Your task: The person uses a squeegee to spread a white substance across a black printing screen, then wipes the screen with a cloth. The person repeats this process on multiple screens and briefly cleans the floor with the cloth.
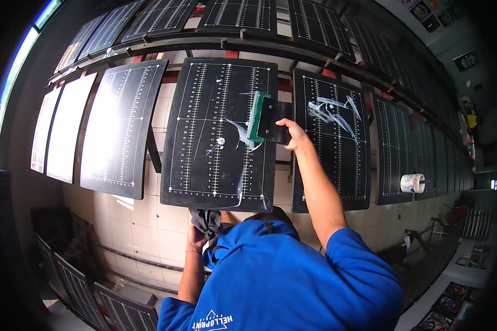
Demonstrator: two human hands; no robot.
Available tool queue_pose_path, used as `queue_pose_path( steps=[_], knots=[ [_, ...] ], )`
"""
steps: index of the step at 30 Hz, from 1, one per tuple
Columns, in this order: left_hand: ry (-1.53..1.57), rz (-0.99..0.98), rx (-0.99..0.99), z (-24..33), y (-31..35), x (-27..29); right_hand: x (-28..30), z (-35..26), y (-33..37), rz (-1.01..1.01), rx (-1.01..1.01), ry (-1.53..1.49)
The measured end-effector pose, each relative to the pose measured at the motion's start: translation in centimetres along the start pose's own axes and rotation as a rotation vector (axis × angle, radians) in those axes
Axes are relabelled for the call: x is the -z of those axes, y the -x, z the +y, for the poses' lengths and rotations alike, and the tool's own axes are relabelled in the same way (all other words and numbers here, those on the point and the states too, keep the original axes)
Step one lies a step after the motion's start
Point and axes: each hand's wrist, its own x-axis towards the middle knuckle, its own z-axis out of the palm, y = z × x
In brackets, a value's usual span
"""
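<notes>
My right hand (295, 135) grips a wide squeegee by its black metal holder; the green blade of the squeegee (255, 117) lies over the right part of a black printing pallet (204, 160). White ruler marks run down this pallet. Streaks and a small blob of white paste (221, 142) lie left of the blade. Lower down, below the pallet's near edge, my left hand (195, 238) is closed around a crumpled dark cloth (207, 222). Its fingers are partly hidden by the cloth.
To the right, another black pallet (328, 165) carries white smears. A white, stained tub-like container (410, 183) lies on the pallet beyond it. More pallets (116, 138) stand in rows at left and along the far side, past a dark rail (259, 44). Light tiled floor (138, 231) shows between.
</notes>
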Motion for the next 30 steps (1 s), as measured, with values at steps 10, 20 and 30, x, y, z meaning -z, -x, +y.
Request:
queue_pose_path(
  steps=[10, 20, 30],
  knots=[
    [0.133, 0.077, -0.115, 2.3, 2.6, 1.6, 8.9, -10.4, 12.7, 0.210, 0.264, 0.153],
    [0.022, 0.035, -0.057, 4.5, 2.4, 1.0, 8.8, -1.0, 17.7, 1.075, 0.488, 2.012],
    [-0.076, -0.079, -0.005, 4.4, 1.5, 0.0, 7.8, -0.5, 23.3, 1.078, 0.276, 1.645]
  ],
)
